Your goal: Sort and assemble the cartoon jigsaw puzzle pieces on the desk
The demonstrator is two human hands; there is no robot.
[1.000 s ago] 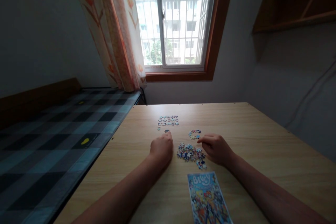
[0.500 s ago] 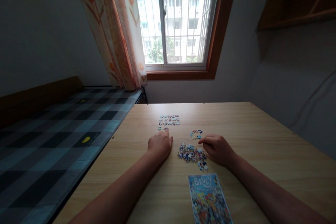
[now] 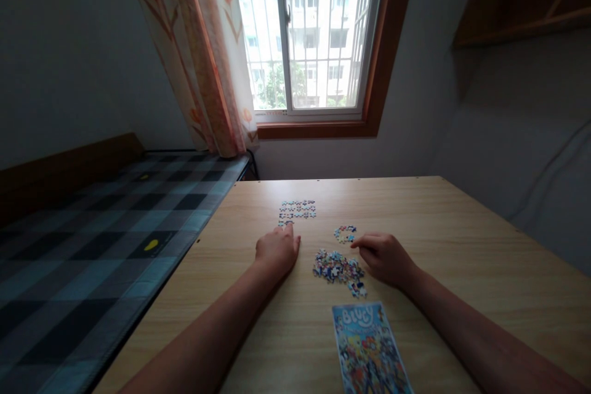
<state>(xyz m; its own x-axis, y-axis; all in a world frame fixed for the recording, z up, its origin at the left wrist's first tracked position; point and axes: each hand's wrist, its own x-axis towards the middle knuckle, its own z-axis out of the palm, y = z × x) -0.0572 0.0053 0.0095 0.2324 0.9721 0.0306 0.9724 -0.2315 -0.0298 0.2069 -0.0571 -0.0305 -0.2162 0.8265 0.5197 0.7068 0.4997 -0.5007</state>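
My left hand [image 3: 277,250] lies low over the table with its index finger stretched forward. That fingertip touches a small jigsaw piece [image 3: 289,223] in the short front row below a block of jigsaw pieces [image 3: 298,209] laid out in rows. To the right, my right hand [image 3: 385,258] rests on its side, fingers curled in and the index finger pointing left. Whatever its fingers may hold is hidden. Its fingertip is close to a C-shaped group of pieces [image 3: 344,238]. Just in front lies a loose heap of jigsaw pieces [image 3: 336,266].
A colourful Bluey picture sheet or box [image 3: 369,345] lies at the near side of the wooden table [image 3: 462,246]. Left of the table is a bed with a checked cover [image 3: 184,203]. A window [image 3: 323,43] and a curtain [image 3: 203,55] are behind.
My left hand has slid slightly left, bringing the piece under its fingertip beside the leftmost piece of the front row. My right hand has barely moved.
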